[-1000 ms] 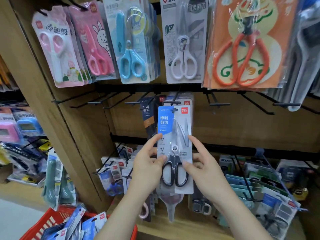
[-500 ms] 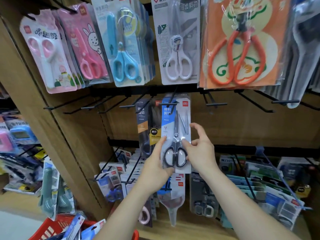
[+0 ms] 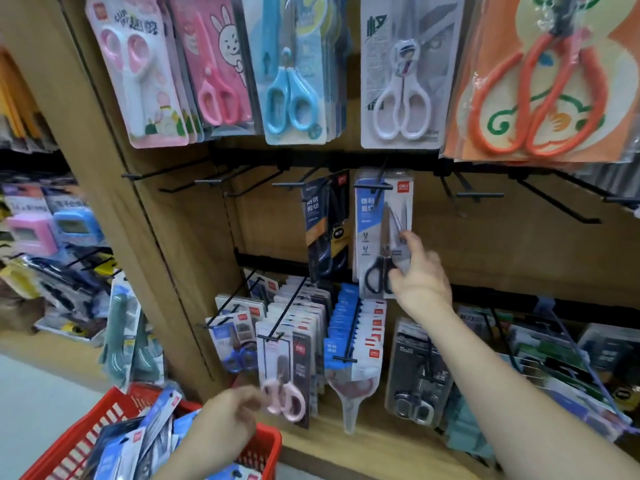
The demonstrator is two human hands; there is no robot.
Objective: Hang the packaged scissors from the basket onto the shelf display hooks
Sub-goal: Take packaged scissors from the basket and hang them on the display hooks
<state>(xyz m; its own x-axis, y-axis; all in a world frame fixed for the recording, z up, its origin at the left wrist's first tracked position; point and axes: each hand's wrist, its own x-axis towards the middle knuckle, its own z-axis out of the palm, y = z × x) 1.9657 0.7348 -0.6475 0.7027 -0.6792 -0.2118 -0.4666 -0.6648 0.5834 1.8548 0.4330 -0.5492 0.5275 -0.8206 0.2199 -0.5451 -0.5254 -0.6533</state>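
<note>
Packaged scissors (image 3: 377, 237): black-handled pair in a clear pack, hanging upright from a black hook (image 3: 370, 185) in the middle row of the wooden shelf (image 3: 519, 244).
Writing on pack: blue panel with white Chinese characters; a small red tag at top right appears to read "deli".
Right hand (image 3: 420, 278): fingers spread on the pack's lower right edge, thumb near the handles; blur hides whether it pinches or only touches.
Left hand (image 3: 225, 420): low over the basket, fingers loosely curled, holding nothing.
Basket (image 3: 265, 441): red plastic, bottom left, filled with blue-and-white packs (image 3: 152, 431).
Neighbouring pack (image 3: 323, 230): dark, with an orange band and Chinese writing, on the hook just to the left.
Row above: pink pack with a rabbit (image 3: 214, 64), blue-handled scissors (image 3: 291, 81), white-handled scissors (image 3: 401, 81), orange-handled scissors (image 3: 540, 81).
Row below: crowded hooks, with pink-handled scissors (image 3: 284, 400) at the front.
</note>
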